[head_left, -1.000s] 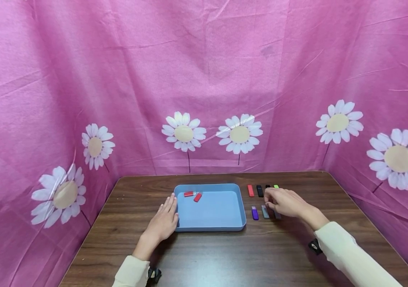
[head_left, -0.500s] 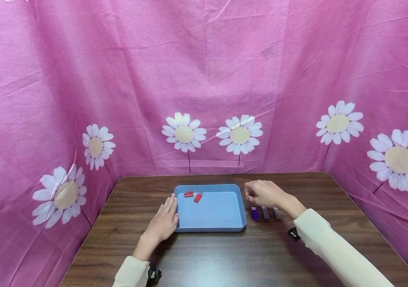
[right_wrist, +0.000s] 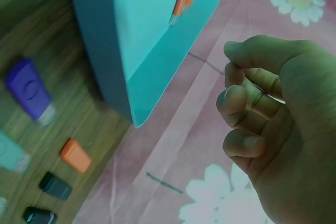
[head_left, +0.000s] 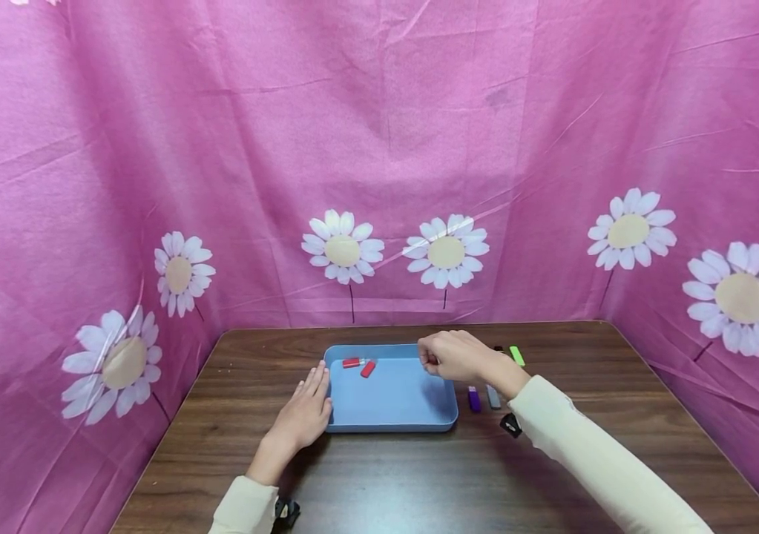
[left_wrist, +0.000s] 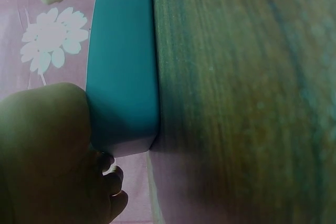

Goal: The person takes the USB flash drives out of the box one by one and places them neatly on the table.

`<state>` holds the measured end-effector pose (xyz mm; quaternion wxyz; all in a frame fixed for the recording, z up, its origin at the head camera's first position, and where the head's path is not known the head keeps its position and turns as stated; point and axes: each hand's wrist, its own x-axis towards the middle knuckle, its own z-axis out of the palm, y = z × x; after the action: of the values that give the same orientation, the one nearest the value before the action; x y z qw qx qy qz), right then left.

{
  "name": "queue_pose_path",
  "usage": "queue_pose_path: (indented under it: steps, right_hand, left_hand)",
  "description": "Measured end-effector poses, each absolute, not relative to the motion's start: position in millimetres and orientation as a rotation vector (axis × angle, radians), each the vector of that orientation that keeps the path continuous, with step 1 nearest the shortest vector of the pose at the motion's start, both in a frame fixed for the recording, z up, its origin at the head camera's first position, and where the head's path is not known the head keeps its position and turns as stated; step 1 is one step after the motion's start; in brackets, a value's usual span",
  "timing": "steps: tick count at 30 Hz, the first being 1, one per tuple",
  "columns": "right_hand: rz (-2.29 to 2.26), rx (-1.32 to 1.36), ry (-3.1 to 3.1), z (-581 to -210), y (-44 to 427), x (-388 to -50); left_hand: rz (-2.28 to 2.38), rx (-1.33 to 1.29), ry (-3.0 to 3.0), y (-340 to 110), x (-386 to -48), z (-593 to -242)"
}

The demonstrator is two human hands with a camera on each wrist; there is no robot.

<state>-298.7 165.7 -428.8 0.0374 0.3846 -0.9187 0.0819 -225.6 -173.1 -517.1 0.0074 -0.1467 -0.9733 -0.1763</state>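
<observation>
My left hand (head_left: 303, 412) rests its straight fingers against the left wall of a shallow blue tray (head_left: 389, 428). In the left wrist view the hand touches the tray's outer side. Two small red USB sticks (head_left: 351, 363) lie at the tray's back left. My right hand (head_left: 455, 356) hovers over the tray's back right corner with loosely bent fingers. Nothing shows between its thumb and fingertips in the right wrist view. Right of the tray lie a purple USB stick (head_left: 474, 400), a grey one (head_left: 493, 397) and a green one (head_left: 517, 356).
An orange-red stick (right_wrist: 76, 155) and two black sticks (right_wrist: 55, 186) show on the table in the right wrist view; my right hand and forearm mostly cover them in the head view. The brown wooden table (head_left: 379, 482) ends at a pink flowered curtain (head_left: 386, 148).
My right hand has moved left from the loose sticks, passing over the back row, to above the tray's right side. My left hand and the two sticks in the tray stay put.
</observation>
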Motion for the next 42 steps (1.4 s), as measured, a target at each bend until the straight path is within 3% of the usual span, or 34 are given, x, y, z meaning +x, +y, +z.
queue_pose_path:
  steps: [31, 42]
  right_hand:
    - [0.147, 1.435, -2.793, -435, 78, -324]
    - [0.146, 1.37, -2.882, -450, 57, -337]
  left_hand:
    - [-0.588, -0.496, -2.976, -173, -223, -520]
    - [-0.588, -0.472, -3.026, -172, -223, -514]
